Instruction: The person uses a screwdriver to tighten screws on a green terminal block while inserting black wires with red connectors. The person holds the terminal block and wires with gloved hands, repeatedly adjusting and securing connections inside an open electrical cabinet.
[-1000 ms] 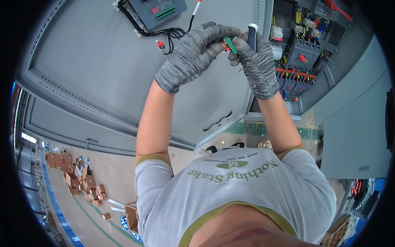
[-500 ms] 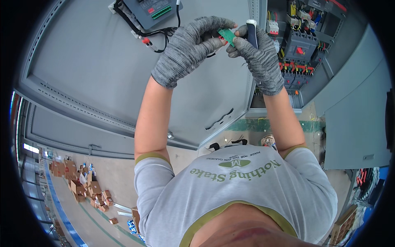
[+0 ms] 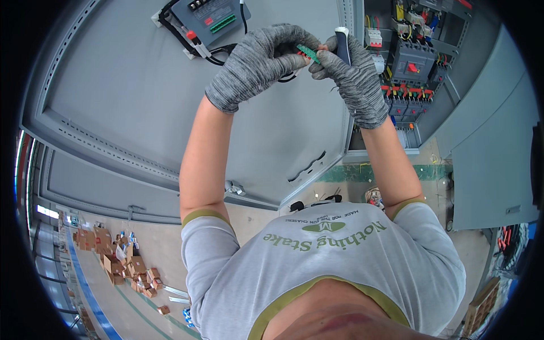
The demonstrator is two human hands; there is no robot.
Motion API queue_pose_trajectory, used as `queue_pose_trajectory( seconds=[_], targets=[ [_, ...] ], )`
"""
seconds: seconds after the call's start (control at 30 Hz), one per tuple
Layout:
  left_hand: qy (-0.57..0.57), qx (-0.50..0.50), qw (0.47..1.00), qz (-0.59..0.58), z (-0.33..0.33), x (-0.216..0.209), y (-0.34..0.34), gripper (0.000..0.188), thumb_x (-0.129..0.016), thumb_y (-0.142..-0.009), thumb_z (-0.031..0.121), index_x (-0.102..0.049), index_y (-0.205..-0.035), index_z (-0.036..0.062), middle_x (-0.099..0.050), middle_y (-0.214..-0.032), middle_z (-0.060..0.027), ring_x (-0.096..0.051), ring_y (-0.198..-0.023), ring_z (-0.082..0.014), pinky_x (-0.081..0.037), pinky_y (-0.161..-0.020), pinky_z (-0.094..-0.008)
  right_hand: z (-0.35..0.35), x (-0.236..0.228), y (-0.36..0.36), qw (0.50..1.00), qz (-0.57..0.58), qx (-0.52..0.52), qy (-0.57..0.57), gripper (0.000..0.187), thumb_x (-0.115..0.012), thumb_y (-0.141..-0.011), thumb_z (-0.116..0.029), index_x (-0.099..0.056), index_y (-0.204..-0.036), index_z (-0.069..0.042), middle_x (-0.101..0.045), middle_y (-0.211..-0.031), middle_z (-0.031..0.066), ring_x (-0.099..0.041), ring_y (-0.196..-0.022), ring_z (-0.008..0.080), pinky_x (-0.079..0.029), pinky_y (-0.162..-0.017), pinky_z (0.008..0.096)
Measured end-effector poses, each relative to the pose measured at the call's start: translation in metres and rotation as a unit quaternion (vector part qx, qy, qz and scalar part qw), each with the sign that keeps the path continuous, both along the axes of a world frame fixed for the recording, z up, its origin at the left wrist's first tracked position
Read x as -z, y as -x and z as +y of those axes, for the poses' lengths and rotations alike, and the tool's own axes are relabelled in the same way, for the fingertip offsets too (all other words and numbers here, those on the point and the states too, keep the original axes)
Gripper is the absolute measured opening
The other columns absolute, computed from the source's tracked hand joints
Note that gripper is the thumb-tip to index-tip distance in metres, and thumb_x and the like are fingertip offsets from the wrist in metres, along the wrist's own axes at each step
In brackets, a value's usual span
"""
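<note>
**Both gloved hands pinching small green connector at open cabinet door**

Head view:
- Left hand (image 3: 258, 68) in grey knit glove, raised overhead, fingers curling shut around one end of the green terminal block (image 3: 309, 53). Also touching the black cable (image 3: 226, 52) looping down from the grey module (image 3: 208, 16) mounted on the inside of the cabinet door (image 3: 130, 96).
- Right hand (image 3: 350, 79), same kind of glove, closing on a dark-handled tool (image 3: 342, 45), handle poking up between thumb and fingers; fingertips also touching the green block from the other side.
- Green block sitting squarely between both grips, just at the meeting fingertips, tilted, mostly hidden by the gloves. Red bit showing right beside it; too small to tell what.
- Hands working in front of the door's hinge-side edge, just left of the open cabinet interior (image 3: 413, 62) with breakers and red, yellow, blue wiring.
- Cardboard boxes (image 3: 116, 260) lying scattered on the floor far below, lower left.
</note>
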State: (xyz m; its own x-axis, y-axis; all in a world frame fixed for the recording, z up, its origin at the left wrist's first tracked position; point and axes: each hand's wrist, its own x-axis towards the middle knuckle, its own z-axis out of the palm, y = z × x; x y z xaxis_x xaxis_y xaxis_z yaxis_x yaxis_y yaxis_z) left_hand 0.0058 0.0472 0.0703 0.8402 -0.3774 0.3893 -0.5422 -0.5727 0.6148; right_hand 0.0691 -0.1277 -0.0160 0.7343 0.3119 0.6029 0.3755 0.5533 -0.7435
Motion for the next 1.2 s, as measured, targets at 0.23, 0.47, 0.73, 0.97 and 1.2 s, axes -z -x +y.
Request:
queue_pose_trajectory(
  seconds=[0.23,0.47,0.73,0.97,1.2],
  targets=[
    [0.020,0.003,1.000,0.018,0.002,0.004,-0.005,0.026,-0.069,-0.086,0.013,-0.067,-0.110,0.0038,-0.067,-0.089,-0.0023,-0.061,-0.078,-0.0072,-0.052,-0.073,-0.0221,-0.032,0.000,-0.002,0.908,-0.226,0.337,0.106,0.018,-0.064,-0.092,-0.017,-0.058,-0.104,-0.005,-0.065,-0.086,0.0037,-0.064,-0.070,0.0169,-0.053,-0.069,0.0269],
    [0.002,-0.020,0.999,0.025,-0.002,0.001,-0.008,0.025,-0.068,-0.085,0.009,-0.068,-0.109,0.0038,-0.069,-0.090,-0.0036,-0.061,-0.076,-0.0071,-0.053,-0.074,-0.0231,-0.126,-0.026,0.045,0.845,-0.340,0.351,0.216,0.035,-0.063,-0.085,0.004,-0.060,-0.118,-0.005,-0.063,-0.105,0.0066,-0.059,-0.100,0.0137,-0.049,-0.089,0.0280],
    [-0.013,-0.028,1.000,-0.005,-0.005,0.005,-0.013,0.028,-0.068,-0.081,0.007,-0.069,-0.109,0.0036,-0.069,-0.089,-0.0037,-0.061,-0.076,-0.0074,-0.052,-0.074,-0.0235,-0.114,-0.051,0.065,0.720,-0.491,0.415,0.260,0.028,-0.072,-0.076,-0.003,-0.070,-0.103,-0.009,-0.066,-0.101,0.0104,-0.065,-0.094,0.0263,-0.054,-0.082,0.0326],
    [-0.004,-0.028,0.999,-0.016,-0.005,0.006,-0.015,0.025,-0.068,-0.083,0.007,-0.069,-0.107,0.0037,-0.068,-0.088,-0.0028,-0.060,-0.075,-0.0055,-0.051,-0.071,-0.0217,-0.106,-0.065,0.071,0.651,-0.524,0.430,0.343,0.028,-0.070,-0.077,-0.002,-0.070,-0.104,-0.007,-0.066,-0.103,0.0103,-0.066,-0.095,0.0258,-0.054,-0.085,0.0344],
    [-0.038,-0.032,0.998,-0.026,-0.007,0.006,-0.015,0.023,-0.068,-0.084,0.008,-0.068,-0.107,0.0044,-0.068,-0.083,-0.0015,-0.060,-0.072,-0.0059,-0.052,-0.069,-0.0220,-0.093,-0.073,0.076,0.608,-0.579,0.411,0.356,0.033,-0.069,-0.078,-0.006,-0.068,-0.111,-0.011,-0.065,-0.104,0.0102,-0.065,-0.094,0.0260,-0.055,-0.079,0.0343]
  ],
)
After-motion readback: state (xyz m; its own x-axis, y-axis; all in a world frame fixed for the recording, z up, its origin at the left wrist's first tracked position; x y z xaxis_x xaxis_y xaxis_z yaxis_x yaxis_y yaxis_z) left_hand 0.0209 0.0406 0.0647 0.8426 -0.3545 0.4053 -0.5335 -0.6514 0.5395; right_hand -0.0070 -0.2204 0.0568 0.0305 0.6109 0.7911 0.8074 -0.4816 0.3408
